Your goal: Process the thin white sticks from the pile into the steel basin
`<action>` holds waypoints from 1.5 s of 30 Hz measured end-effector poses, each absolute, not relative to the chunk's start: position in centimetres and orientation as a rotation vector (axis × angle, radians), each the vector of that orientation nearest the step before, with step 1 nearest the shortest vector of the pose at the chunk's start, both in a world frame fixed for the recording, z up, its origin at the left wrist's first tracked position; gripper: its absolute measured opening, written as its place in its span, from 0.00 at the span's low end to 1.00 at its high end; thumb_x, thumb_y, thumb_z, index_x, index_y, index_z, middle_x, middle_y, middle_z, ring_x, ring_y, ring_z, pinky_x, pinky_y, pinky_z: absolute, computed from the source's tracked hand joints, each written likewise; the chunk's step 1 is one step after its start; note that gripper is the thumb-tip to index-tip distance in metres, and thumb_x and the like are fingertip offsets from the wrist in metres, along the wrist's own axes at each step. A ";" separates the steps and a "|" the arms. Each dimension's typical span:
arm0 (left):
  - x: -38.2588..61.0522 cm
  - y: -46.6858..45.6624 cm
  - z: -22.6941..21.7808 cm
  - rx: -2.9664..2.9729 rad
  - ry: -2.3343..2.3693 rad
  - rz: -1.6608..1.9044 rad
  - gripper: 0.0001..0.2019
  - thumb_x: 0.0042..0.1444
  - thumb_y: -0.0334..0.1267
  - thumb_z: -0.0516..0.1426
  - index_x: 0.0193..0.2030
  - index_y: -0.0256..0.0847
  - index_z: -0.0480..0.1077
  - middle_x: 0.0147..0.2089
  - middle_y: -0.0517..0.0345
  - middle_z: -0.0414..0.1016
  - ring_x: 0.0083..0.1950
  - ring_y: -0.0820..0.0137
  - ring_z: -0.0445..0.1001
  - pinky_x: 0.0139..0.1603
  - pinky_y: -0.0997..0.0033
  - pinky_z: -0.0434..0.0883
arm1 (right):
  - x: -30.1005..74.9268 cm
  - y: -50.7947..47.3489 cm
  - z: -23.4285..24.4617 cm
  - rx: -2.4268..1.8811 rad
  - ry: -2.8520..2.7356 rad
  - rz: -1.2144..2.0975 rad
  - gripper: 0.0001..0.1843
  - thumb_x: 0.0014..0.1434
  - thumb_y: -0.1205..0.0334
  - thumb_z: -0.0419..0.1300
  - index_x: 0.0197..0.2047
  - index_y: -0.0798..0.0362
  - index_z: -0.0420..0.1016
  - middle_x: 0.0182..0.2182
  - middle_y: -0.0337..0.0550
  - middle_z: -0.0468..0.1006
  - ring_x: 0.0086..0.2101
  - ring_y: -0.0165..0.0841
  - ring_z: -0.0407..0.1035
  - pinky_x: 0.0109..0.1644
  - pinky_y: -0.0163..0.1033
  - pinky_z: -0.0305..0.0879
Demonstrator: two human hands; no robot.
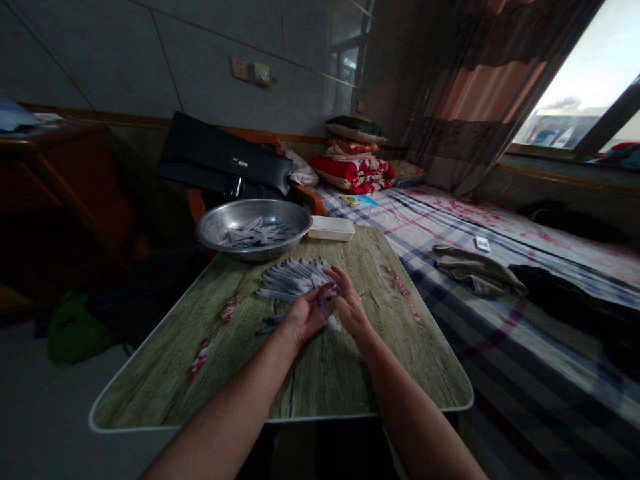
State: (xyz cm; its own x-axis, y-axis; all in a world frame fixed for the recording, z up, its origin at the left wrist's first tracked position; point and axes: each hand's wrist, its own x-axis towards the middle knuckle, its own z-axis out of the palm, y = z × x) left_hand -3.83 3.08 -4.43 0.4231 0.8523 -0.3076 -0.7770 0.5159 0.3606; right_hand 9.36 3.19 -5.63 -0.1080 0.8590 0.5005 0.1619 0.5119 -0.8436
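A fanned pile of slim grey-and-white tubes [290,280] lies on the wood-grain tabletop [330,377], close to my hands. My left hand [305,317] and my right hand [351,308] meet just past the pile's near end. Their fingers close on one slim tube [325,303] held between them, and the fingers partly hide it. A few loose tubes [270,323] lie beside my left hand. More of the same tubes lie in a round steel basin [215,225] at the table's far end.
A small white plastic tray [331,228] sits next to the basin. A bed with a checked sheet [505,333] runs along the table's right side, with folded cloth [475,270] and black fabric [565,293] on it. Red bedding [353,175] is stacked beyond.
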 end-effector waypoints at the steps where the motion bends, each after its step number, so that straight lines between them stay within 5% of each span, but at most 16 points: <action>1: -3.8 2.9 -4.1 0.163 0.493 1.027 0.14 0.66 0.30 0.49 0.48 0.29 0.75 0.40 0.42 0.83 0.46 0.59 0.83 0.54 0.57 0.77 | 9.6 3.2 -5.5 -0.900 -1.539 0.740 0.38 0.51 0.73 0.52 0.66 0.47 0.62 0.59 0.47 0.76 0.58 0.40 0.69 0.63 0.50 0.63; 10: -4.5 2.1 -0.5 0.042 0.729 1.108 0.09 0.67 0.28 0.49 0.42 0.33 0.72 0.32 0.51 0.79 0.26 0.71 0.78 0.25 0.75 0.76 | 10.7 3.9 -5.9 -1.103 -1.404 0.405 0.23 0.56 0.66 0.54 0.56 0.53 0.67 0.51 0.52 0.75 0.53 0.41 0.70 0.61 0.51 0.64; 16: -6.6 3.9 3.6 -0.129 0.775 1.280 0.10 0.66 0.25 0.48 0.36 0.36 0.67 0.29 0.55 0.72 0.27 0.72 0.76 0.29 0.74 0.79 | 10.6 4.3 -6.6 -1.159 -1.457 0.295 0.23 0.54 0.68 0.54 0.54 0.52 0.69 0.48 0.51 0.74 0.50 0.42 0.70 0.58 0.51 0.66; 20: -9.6 8.2 8.5 -0.025 0.805 1.418 0.12 0.65 0.26 0.46 0.44 0.38 0.69 0.34 0.52 0.73 0.32 0.71 0.76 0.33 0.74 0.78 | 10.8 4.5 -6.9 -1.177 -1.480 0.276 0.23 0.53 0.69 0.55 0.53 0.52 0.71 0.47 0.51 0.74 0.50 0.43 0.69 0.58 0.52 0.66; 25: -13.7 13.6 12.4 0.350 1.038 1.467 0.20 0.61 0.50 0.56 0.54 0.41 0.70 0.49 0.41 0.75 0.53 0.50 0.76 0.51 0.41 0.74 | 10.8 4.7 -7.1 -1.194 -1.517 0.259 0.22 0.52 0.69 0.55 0.51 0.52 0.72 0.46 0.50 0.74 0.49 0.43 0.69 0.59 0.52 0.65; 27: -14.7 14.0 11.8 0.457 1.142 1.541 0.17 0.58 0.49 0.60 0.49 0.43 0.72 0.48 0.44 0.76 0.53 0.51 0.75 0.52 0.41 0.73 | 10.9 4.8 -7.1 -1.197 -1.524 0.255 0.22 0.52 0.69 0.54 0.51 0.53 0.72 0.46 0.50 0.74 0.49 0.43 0.69 0.58 0.51 0.65; 31: -14.9 11.1 8.0 0.754 1.364 1.745 0.11 0.50 0.38 0.65 0.40 0.43 0.72 0.45 0.54 0.76 0.49 0.63 0.74 0.54 0.60 0.71 | 10.8 4.8 -7.1 -1.202 -1.545 0.257 0.21 0.52 0.69 0.54 0.50 0.53 0.72 0.46 0.50 0.73 0.49 0.42 0.68 0.58 0.50 0.65; 34: -14.6 7.3 4.8 1.169 1.304 1.547 0.10 0.47 0.38 0.66 0.36 0.41 0.74 0.38 0.56 0.76 0.41 0.67 0.73 0.48 0.69 0.70 | 10.7 4.5 -6.9 -1.210 -1.583 0.275 0.18 0.52 0.69 0.55 0.47 0.52 0.74 0.46 0.49 0.74 0.50 0.42 0.68 0.58 0.49 0.64; 39: -14.3 1.8 1.4 1.738 1.362 0.949 0.05 0.45 0.36 0.66 0.31 0.43 0.77 0.35 0.54 0.79 0.41 0.60 0.75 0.48 0.63 0.70 | 10.6 4.1 -6.5 -1.200 -1.646 0.313 0.15 0.53 0.69 0.55 0.43 0.51 0.76 0.44 0.48 0.74 0.48 0.42 0.68 0.57 0.49 0.63; 45: -13.9 -1.2 -0.3 2.325 1.511 0.497 0.06 0.51 0.34 0.63 0.38 0.42 0.77 0.44 0.49 0.77 0.52 0.54 0.72 0.57 0.56 0.66 | 10.4 4.0 -6.5 -1.184 -1.747 0.345 0.13 0.52 0.71 0.56 0.39 0.51 0.77 0.40 0.46 0.75 0.44 0.41 0.69 0.54 0.47 0.64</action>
